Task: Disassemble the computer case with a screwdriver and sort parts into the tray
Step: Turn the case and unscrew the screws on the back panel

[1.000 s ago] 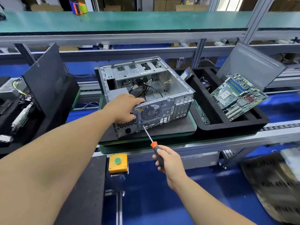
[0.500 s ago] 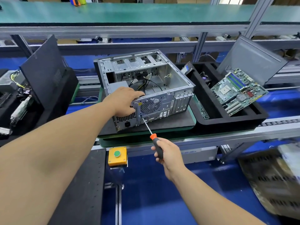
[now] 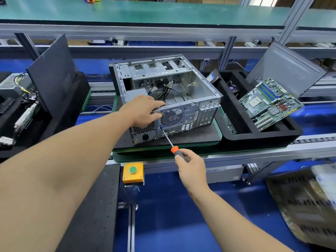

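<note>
The open metal computer case (image 3: 190, 84) lies on its side on a black mat, rear panel facing me. My left hand (image 3: 143, 110) grips the top rear edge of the case over the power supply (image 3: 143, 130). My right hand (image 3: 190, 166) holds the orange-and-grey screwdriver (image 3: 174, 149); its tip touches the rear panel just left of the fan grille (image 3: 171, 116). To the right is the black foam tray (image 3: 258, 137), with a green motherboard (image 3: 269, 102) leaning in it.
A grey side panel (image 3: 285, 68) leans behind the tray. A black panel (image 3: 52, 73) and another tray with parts stand at the left. A yellow box with a green button (image 3: 132, 172) sits below the conveyor edge. Loose cables lie inside the case.
The screwdriver tip has moved up along the rear panel toward the spot left of the fan grille. My left hand stays on the case.
</note>
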